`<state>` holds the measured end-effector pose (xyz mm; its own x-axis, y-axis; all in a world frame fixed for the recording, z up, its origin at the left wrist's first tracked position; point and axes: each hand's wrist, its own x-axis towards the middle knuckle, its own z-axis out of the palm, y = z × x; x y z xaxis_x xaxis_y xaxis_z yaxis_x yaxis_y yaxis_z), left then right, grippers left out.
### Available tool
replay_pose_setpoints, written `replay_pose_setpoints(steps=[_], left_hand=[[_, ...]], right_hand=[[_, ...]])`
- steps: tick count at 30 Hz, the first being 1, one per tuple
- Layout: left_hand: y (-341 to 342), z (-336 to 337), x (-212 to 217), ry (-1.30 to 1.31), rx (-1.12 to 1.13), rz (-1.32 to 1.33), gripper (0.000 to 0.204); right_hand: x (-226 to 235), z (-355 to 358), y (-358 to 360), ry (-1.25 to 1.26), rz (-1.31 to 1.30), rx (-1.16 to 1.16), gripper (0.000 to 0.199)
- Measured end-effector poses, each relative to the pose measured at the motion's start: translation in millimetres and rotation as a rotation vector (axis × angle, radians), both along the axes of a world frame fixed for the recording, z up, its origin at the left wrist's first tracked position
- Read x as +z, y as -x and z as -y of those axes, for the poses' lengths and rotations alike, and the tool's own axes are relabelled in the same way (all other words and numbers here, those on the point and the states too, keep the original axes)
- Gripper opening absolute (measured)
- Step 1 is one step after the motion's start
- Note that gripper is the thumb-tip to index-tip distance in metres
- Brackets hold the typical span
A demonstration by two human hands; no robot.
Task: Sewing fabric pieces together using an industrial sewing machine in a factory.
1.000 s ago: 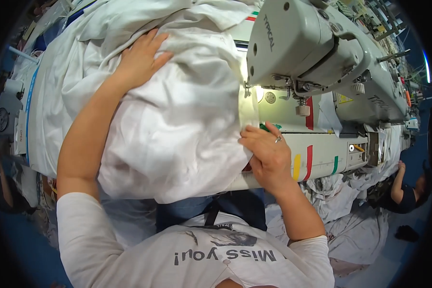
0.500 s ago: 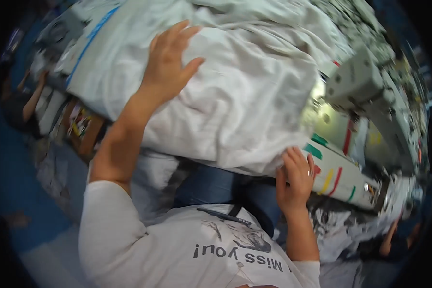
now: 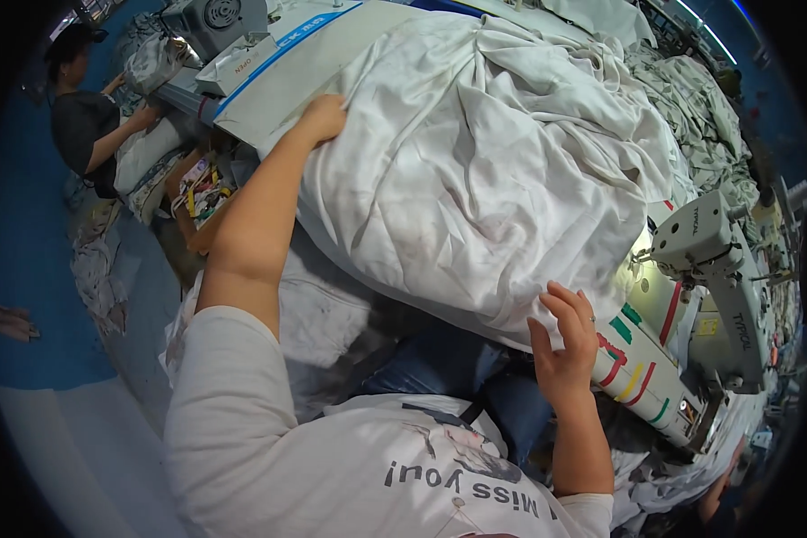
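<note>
A large heap of white cloth [image 3: 493, 179] covers most of the sewing table in front of me. My left hand [image 3: 323, 118] is closed on the left edge of this cloth, its fingertips hidden by the fold. At the near right edge of the heap, my right hand [image 3: 565, 339] is open, fingers apart and slightly curled, holding nothing. It is close beside the cloth and the front of the machine bed; whether it touches the cloth I cannot tell.
A grey-white sewing machine [image 3: 704, 242] stands to the right, coloured tape strips on its bed [image 3: 637, 381]. Grey-green cloth [image 3: 699, 125] is piled behind. On the left are a box of small items [image 3: 202, 193] and a co-worker [image 3: 90, 117] handling fabric.
My left hand has gone from spread over the cloth to closed on its left edge. My right hand's fingers have parted near the cloth's edge. The view has shifted, showing more of the left side.
</note>
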<state>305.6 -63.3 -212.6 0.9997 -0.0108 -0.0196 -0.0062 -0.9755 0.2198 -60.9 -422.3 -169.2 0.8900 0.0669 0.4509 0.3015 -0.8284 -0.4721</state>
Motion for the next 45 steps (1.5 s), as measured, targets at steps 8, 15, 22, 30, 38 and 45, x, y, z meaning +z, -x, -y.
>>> replay_pose_setpoints(steps=[8,15,22,30,38,45], left_hand=[[188.5,159.2,134.9,0.834,-0.791,0.552,0.019],[203.2,217.0,100.0,0.419,-1.558,-0.642,0.033],[-77.6,258.1,-21.0,1.914,0.206,-0.518,0.037],[-147.9,287.9,65.2,2.078,-0.047,-0.219,0.032],[75.8,83.7,212.8,1.762,-0.757,-0.007,0.016],[332.6,264.1,86.7,1.161,-1.398,-0.32,0.011]], right_hand=[[34.4,10.7,-47.8,-0.753,-0.046,0.017,0.049],[31.5,50.9,-48.6,-1.171,-0.358,-0.243,0.054],[23.2,54.0,-21.0,-1.266,-0.4,-0.213,0.063],[18.8,52.7,16.1,-1.381,-0.542,-0.136,0.068],[59.0,75.5,31.3,-1.105,-0.453,0.135,0.075],[76.3,58.8,37.3,-0.845,-0.08,-0.186,0.075]])
